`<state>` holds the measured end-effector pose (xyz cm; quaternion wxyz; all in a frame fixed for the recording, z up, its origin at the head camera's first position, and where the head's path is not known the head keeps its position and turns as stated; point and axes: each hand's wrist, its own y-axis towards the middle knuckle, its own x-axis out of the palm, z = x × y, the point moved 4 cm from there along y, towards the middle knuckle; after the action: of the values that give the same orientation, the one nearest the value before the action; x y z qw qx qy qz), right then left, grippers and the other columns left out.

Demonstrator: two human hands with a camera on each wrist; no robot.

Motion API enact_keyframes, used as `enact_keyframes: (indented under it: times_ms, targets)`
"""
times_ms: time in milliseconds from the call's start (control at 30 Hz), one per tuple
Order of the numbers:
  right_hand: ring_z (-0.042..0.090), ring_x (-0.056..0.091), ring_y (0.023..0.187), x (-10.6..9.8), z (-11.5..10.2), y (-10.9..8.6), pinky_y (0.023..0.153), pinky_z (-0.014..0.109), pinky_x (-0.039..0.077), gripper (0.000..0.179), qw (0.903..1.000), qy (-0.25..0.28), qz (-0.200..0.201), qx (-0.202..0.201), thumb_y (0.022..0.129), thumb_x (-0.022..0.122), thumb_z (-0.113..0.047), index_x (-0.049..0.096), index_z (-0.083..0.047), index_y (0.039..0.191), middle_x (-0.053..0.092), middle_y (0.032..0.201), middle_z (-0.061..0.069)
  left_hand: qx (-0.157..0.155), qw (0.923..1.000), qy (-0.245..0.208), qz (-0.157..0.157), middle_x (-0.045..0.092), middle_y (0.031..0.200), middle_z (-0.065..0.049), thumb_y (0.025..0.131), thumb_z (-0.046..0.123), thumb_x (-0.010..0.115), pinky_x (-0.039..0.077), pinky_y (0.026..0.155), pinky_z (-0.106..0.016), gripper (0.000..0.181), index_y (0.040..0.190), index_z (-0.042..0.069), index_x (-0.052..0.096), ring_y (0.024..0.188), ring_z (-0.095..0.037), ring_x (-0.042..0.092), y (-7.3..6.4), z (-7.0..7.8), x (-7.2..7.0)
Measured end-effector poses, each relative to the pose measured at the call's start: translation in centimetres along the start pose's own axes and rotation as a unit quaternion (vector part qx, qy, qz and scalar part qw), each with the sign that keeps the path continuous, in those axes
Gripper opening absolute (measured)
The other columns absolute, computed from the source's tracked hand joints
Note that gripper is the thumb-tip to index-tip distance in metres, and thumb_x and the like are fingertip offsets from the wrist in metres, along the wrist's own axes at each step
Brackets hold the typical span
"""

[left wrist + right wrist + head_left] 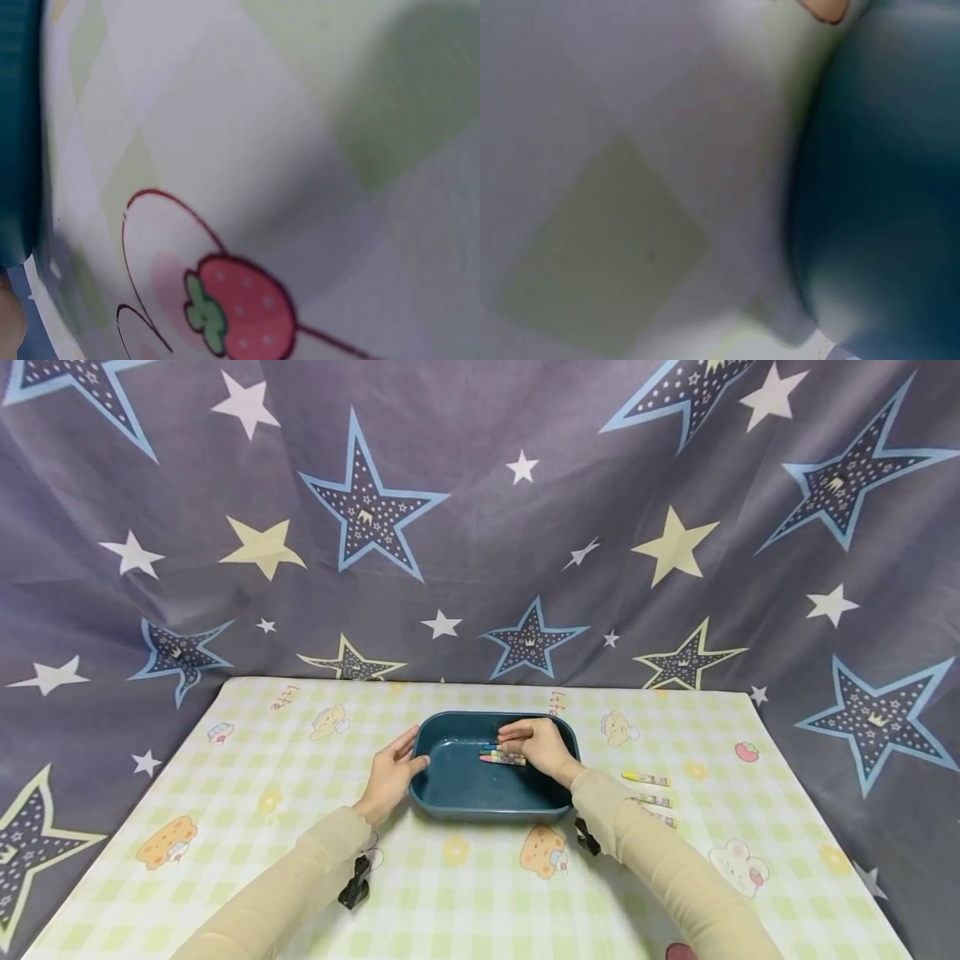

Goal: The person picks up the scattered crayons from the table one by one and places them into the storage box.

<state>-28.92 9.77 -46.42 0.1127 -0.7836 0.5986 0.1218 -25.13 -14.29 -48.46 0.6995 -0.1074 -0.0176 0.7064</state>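
A dark teal rectangular basin (480, 789) sits on the table, its left rim held by my left hand (392, 774), thumb over the edge and fingers along the outside. My right hand (546, 748) reaches over the basin's right side, with fingertips pinching a blue crayon (491, 746) low inside. Just in front of those fingers lies a pink crayon (502, 759) with a patterned wrapper, and another crayon tip shows between them. The right hand partly covers these crayons. In the left wrist view, the basin's outer wall (19, 135) stands at the left edge.
Right of the basin, a yellow crayon (647, 778) and two more crayons lie on the table, the nearest partly behind my right sleeve (667, 852). A green checked cloth (247, 893) with cartoon prints covers the table. A starry curtain (480, 560) hangs behind it.
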Motion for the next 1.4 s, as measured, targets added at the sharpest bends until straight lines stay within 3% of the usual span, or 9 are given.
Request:
enact_keyframes:
  times_ms: [333,533,900,1100,1400]
  targets:
    - [0.020,0.067,0.092,-2.9,-1.4,-1.6,0.084,0.032,0.055,0.032,0.9993,0.032,-0.010,-0.018,0.081,0.067,-0.006,0.064,0.006,0.110,0.067,0.104,0.020,0.006,0.9999,-0.007,-0.004,0.040,0.141,-0.016,0.086,0.002,0.056,0.041,0.101,-0.029,0.060,0.142,0.011,0.035,0.131,-0.025,0.039,-0.2,0.0,-0.3]
    - [0.013,0.067,0.091,-6.3,-2.1,-3.7,0.085,0.029,0.055,0.028,1.0000,0.001,0.003,0.001,0.081,0.068,-0.009,0.068,-0.002,0.108,0.068,0.104,0.015,0.005,0.9999,-0.006,-0.010,0.040,0.141,-0.016,0.086,0.002,0.057,0.041,0.102,-0.031,0.061,0.142,0.011,0.035,0.131,-0.026,0.039,-0.2,-0.2,-0.3]
    - [0.003,0.065,0.089,-12.2,-2.3,-6.4,0.082,0.024,0.055,0.033,0.9985,-0.048,0.018,-0.017,0.082,0.068,-0.017,0.065,-0.001,0.111,0.065,0.110,0.017,0.012,0.9999,-0.010,-0.008,0.041,0.141,-0.016,0.086,0.002,0.058,0.042,0.101,-0.030,0.060,0.141,0.011,0.036,0.130,-0.026,0.039,0.0,-0.1,-0.1]
    - [0.000,0.065,0.086,-14.5,-0.8,-7.4,0.077,0.018,0.055,0.033,0.9981,-0.050,0.030,-0.022,0.083,0.067,-0.012,0.064,0.006,0.110,0.063,0.109,0.024,0.019,0.9998,-0.007,-0.006,0.041,0.141,-0.015,0.086,0.003,0.058,0.041,0.101,-0.030,0.060,0.141,0.012,0.036,0.130,-0.026,0.039,0.2,0.3,0.0]
    - [0.000,0.065,0.084,-16.3,4.0,-9.5,0.077,0.017,0.055,0.036,0.9975,-0.049,0.050,0.005,0.082,0.067,-0.007,0.060,0.012,0.111,0.061,0.110,0.028,0.020,0.9998,-0.004,-0.006,0.040,0.141,-0.017,0.085,0.001,0.057,0.041,0.102,-0.033,0.060,0.141,0.009,0.036,0.130,-0.028,0.038,0.2,0.0,0.1]
